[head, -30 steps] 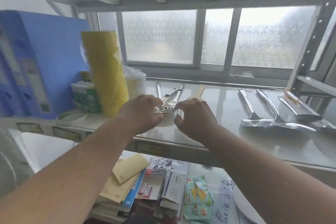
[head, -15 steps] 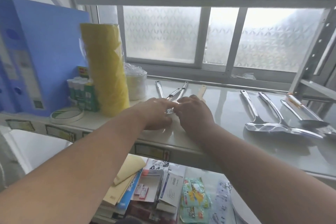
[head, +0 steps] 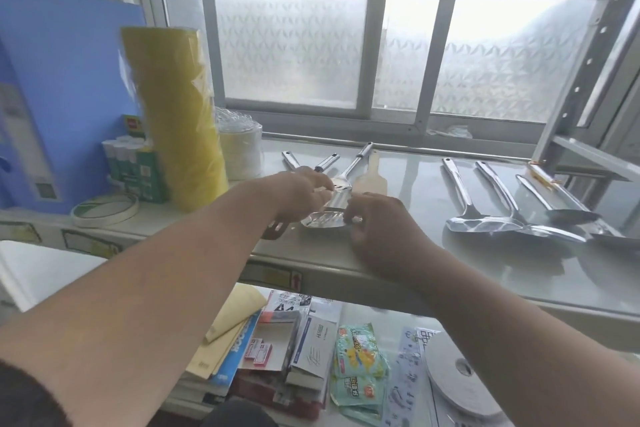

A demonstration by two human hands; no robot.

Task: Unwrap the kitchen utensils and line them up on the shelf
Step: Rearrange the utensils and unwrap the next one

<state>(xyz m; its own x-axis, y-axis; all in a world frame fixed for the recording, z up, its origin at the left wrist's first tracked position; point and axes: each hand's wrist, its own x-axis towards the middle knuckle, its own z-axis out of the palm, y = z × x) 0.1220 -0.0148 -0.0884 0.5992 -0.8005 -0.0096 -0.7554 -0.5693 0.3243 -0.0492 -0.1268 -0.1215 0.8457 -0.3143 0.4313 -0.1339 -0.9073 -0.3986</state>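
The right hand (head: 377, 229) has moved right; both hands pinch the shiny slotted steel spatula (head: 325, 218), left hand (head: 301, 198) beside, on the grey metal shelf (head: 415, 253).

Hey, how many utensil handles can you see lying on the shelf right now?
8. Four by the hands: three steel handles and a wooden spatula. Four on the right. The hands may hide others.

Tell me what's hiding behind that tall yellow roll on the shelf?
Behind the tall yellow roll, a plastic-wrapped white stack pokes out on its right side. Its left part is covered by the roll, so anything further behind cannot be seen.
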